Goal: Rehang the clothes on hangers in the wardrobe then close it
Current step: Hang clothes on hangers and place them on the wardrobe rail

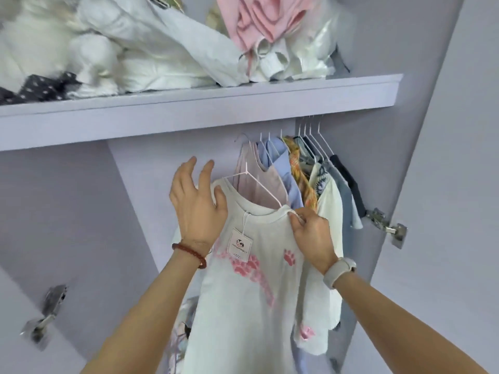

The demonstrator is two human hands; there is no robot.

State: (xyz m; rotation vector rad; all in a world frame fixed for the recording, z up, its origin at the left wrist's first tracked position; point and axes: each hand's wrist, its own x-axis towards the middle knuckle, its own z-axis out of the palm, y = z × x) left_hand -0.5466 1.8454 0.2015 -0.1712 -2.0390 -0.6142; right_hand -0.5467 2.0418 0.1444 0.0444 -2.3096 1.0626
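My right grip (310, 233) was pinched on the right shoulder of the white T-shirt (243, 306), thumb and forefinger nipping the fabric just where the neckline meets the arm of the pale pink hanger (259, 184). My left grip (198, 209) was apart, its fingers spread and relaxed, with the palm against the shirt's left shoulder and the fingertips lifted toward the back wall of the wardrobe (383, 184). The T-shirt hung on that hanger at the left end of the row of clothes, below the shelf (189, 114), with pink paw prints across its front and a paper tag (239, 243) dangling on a string from the collar. Just behind it hung a pale pink top (248, 168), then a light blue shirt (280, 157), a yellow plaid garment (298, 168), and further right a white piece, a grey-blue one and a dark one, all on thin white hangers. On the shelf above lay a heap of white bedding (113, 58), a dark dotted cloth (40, 89) at the left edge, and a crumpled pink garment (264, 20) toward the right. I wore a red bead bracelet (190, 254) on my left wrist and a pale watch (339, 271) on my right. A metal door hinge (386, 225) showed on the right side panel and another hinge (46, 311) low on the left.
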